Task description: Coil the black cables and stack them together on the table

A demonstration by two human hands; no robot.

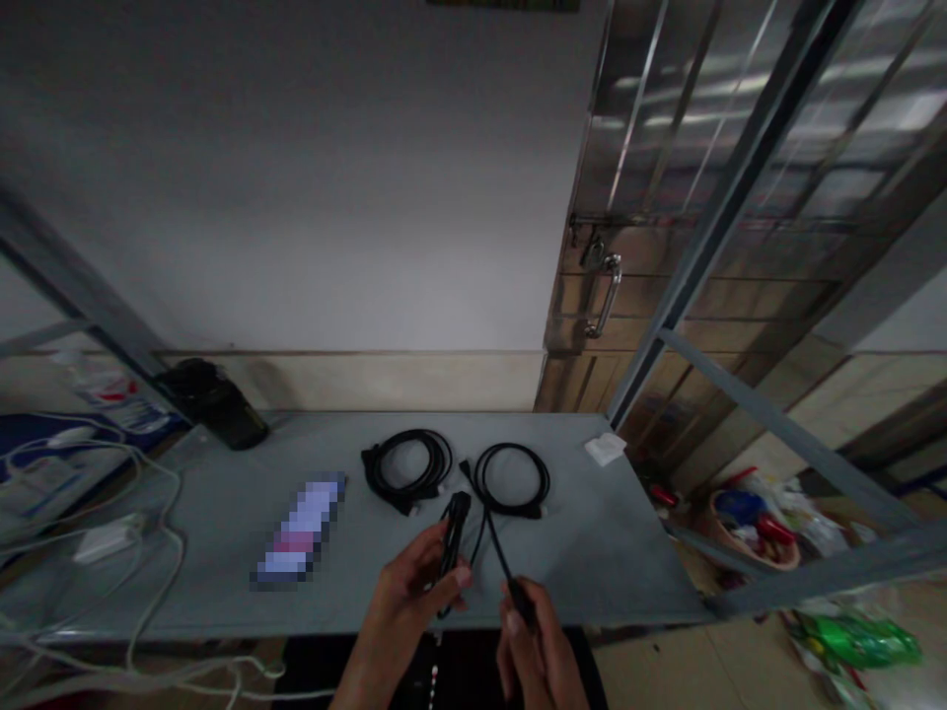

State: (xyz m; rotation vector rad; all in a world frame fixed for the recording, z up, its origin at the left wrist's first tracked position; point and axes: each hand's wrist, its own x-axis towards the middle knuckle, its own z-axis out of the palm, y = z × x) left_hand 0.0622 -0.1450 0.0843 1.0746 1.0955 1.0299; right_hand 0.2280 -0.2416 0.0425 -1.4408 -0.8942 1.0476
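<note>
Left hand (414, 587) grips the folded black cable (454, 537), right hand (537, 636) its connector (520, 600); likely light, springy, best held by bundle.

Here's the desktop (584, 562), smooth grey painted metal with a dull sheen. On it, 2 coiled cables (408, 471) (512, 480) in matt black plastic or rubber. Over to the door (666, 177), glossy metal up top, with a shiny metal handle (608, 296). The wall (355, 197) looks matt and smooth, and the green bottle (862, 641) is glossy plastic.
</note>
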